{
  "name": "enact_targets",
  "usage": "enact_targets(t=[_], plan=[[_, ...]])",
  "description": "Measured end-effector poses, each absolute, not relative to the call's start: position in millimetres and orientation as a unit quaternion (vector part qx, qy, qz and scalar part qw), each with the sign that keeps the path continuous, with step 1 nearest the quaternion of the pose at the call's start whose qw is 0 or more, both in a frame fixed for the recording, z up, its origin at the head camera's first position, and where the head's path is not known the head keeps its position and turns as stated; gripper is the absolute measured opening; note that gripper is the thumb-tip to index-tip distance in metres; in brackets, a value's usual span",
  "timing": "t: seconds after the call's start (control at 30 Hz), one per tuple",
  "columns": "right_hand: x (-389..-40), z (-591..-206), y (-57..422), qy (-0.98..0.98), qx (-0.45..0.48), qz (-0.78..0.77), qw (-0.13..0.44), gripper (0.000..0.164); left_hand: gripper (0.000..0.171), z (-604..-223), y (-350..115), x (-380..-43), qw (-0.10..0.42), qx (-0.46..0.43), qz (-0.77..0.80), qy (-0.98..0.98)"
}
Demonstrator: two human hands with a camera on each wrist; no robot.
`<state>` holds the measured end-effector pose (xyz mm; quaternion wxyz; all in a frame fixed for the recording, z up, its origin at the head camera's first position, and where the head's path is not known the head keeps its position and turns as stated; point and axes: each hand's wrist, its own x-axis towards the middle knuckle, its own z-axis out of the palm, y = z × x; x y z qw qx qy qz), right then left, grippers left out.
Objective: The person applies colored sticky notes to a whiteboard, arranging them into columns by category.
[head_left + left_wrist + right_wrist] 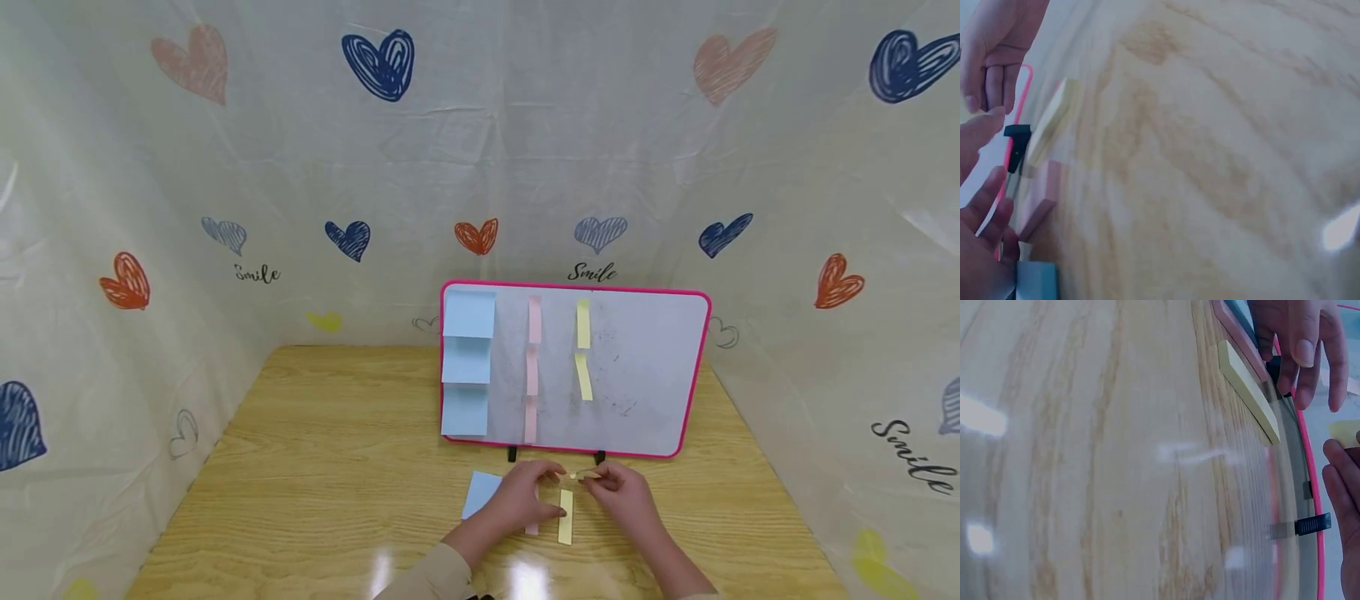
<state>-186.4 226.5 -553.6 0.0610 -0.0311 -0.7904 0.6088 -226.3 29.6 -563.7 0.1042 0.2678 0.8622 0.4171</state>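
My right hand (622, 496) pinches a thin yellow sticky note strip (1342, 431) by its end, just below the whiteboard's lower edge. Beside it my left hand (521, 496) has its fingers spread and loosely bent, with nothing between them; its fingertips are close to the strip. Under the hands a yellow sticky note pad (566, 529) lies on the table. To its left are a narrow pink pad (1040, 199), partly covered by the left hand in the head view, and a larger blue pad (480, 493).
A pink-framed whiteboard (645, 367) stands behind the hands on black feet (600, 457). It bears columns of blue notes (467, 360), pink strips (532, 372) and two yellow strips (583, 323). A heart-print curtain (480, 167) surrounds the wooden table (322, 467).
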Motion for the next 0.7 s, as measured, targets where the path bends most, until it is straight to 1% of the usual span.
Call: enact_targets(t=[0.17, 0.23, 0.33, 0.47, 0.7], plan=[[-191, -549, 229, -0.799, 0.040, 0.590, 0.111, 0.019, 0.046, -548, 31, -230, 0.127, 0.251, 0.505, 0.816], [-194, -548, 231, -0.803, 0.058, 0.581, 0.120, 0.022, 0.041, -541, 32, -232, 0.129, 0.240, 0.531, 0.802], [-198, -544, 234, -0.807, 0.070, 0.576, 0.113, 0.023, 0.040, -530, 34, -236, 0.126, 0.230, 0.550, 0.793], [-202, -539, 238, -0.812, 0.085, 0.570, 0.095, 0.024, 0.042, -519, 37, -240, 0.117, 0.243, 0.556, 0.786], [-209, -534, 240, -0.798, 0.147, 0.576, 0.094, 0.040, 0.038, -515, 43, -250, 0.104, 0.276, 0.540, 0.788]])
